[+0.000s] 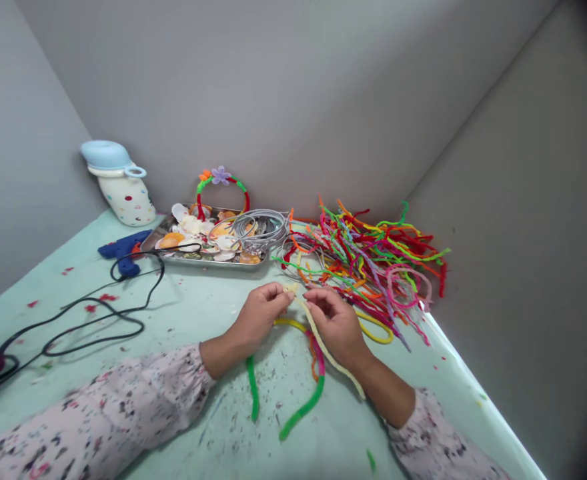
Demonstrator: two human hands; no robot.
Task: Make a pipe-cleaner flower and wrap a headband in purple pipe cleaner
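Observation:
Between my hands is a pale yellow pipe cleaner (331, 355), its upper end bunched into a small shape and its long tail hanging down past my right wrist. My left hand (265, 308) pinches the bunched end between thumb and fingers. With thumb and fingertips, my right hand (337, 325) grips the strand just below that end. Under both hands, on the table, lies a curved band of pipe cleaners (301, 411) in green, pink and yellow, with an orange piece; my left hand hides part of it.
A metal tray (213, 265) of shells holds a coil of grey wire (268, 230) and a flowered headband (247, 193). Right of it lies a heap of coloured pipe cleaners (368, 257). At left are a blue glue gun (126, 250), a black cord (141, 323) and a bottle (126, 197).

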